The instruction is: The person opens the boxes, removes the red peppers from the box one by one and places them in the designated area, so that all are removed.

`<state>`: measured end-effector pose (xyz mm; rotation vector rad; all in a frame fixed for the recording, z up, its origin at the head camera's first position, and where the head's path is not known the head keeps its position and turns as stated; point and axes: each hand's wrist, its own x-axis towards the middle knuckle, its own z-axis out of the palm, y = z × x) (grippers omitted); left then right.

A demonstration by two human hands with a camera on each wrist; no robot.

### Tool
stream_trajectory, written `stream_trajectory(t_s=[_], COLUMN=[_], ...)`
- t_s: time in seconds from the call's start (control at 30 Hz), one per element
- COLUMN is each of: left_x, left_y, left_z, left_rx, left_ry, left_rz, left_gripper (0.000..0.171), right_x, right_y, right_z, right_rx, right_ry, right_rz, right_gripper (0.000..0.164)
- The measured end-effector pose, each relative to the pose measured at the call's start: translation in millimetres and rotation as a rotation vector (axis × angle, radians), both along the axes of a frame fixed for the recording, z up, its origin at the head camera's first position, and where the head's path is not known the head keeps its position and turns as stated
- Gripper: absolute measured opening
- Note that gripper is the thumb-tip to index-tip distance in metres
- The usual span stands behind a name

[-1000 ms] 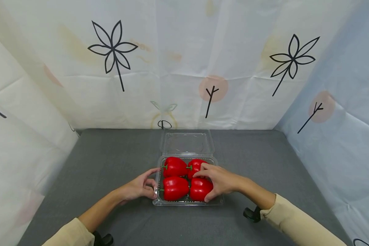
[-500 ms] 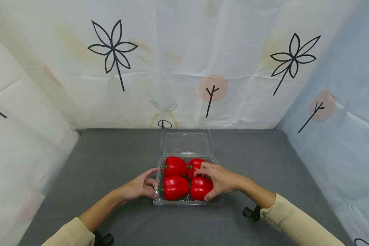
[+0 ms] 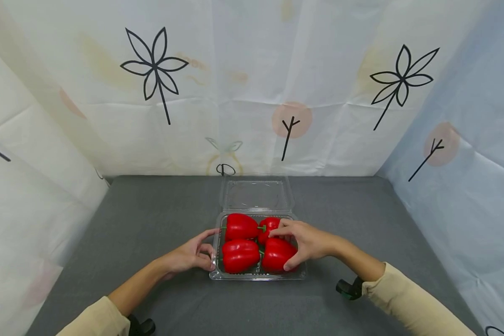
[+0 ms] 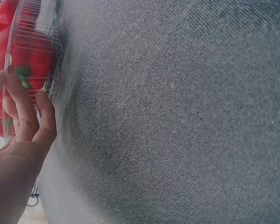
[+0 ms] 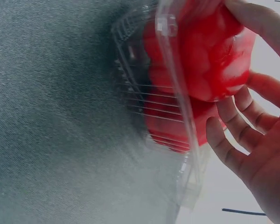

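Note:
A hinged clear plastic container (image 3: 216,249) stands on the cloth, holding several red bell peppers with green stems. My left hand (image 3: 190,254) holds its left rim, thumb and fingers against the edge; the left wrist view shows the fingers along the ribbed plastic side (image 4: 37,42). With thumb and fingers, my right hand (image 3: 308,240) grips the front-right bell pepper (image 3: 277,254). In the right wrist view that bell pepper (image 5: 214,56) is tilted up by the container's rim. Behind it, the back-right bell pepper (image 3: 269,226) is partly covered by my fingers. Two other bell peppers (image 3: 240,255) fill the left side.
The container's transparent lid (image 3: 254,195) lies folded back toward the rear wall. Grey cloth (image 3: 164,210) covers the table. White printed fabric (image 3: 243,70) encloses the back and sides.
My right hand has shifted slightly right and back, and the front-right bell pepper moved right with it. The other bell peppers moved a little rightward. My left hand stayed at the rim.

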<state>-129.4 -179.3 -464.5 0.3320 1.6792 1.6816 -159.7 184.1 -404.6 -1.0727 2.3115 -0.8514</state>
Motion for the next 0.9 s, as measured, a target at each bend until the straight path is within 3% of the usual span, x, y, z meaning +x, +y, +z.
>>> stream_trajectory(t_s=[0.27, 0.4, 0.63, 0.9], left_x=[0.6, 1.0, 0.7, 1.9], left_y=[2.0, 2.3, 1.5, 1.9], left_z=[1.4, 1.4, -0.5, 1.2], left_rx=[0.003, 0.003, 0.01, 0.012], left_ry=[0.006, 0.0, 0.002, 0.006], left_rz=[0.006, 0.009, 0.01, 0.009], left_gripper=[0.091, 0.091, 0.093, 0.092], right_x=[-1.2, -4.4, -11.1, -21.5], right_y=[9.3, 16.1, 31.5, 46.0], right_z=[19.9, 29.7, 36.4, 29.6], right_rx=[-0.055, -0.067, -0.059, -0.094], right_ry=[0.011, 0.066, 0.176, 0.274], right_rz=[0.005, -0.03, -0.244, -0.492], right_gripper=[0.066, 0.065, 0.068, 0.066])
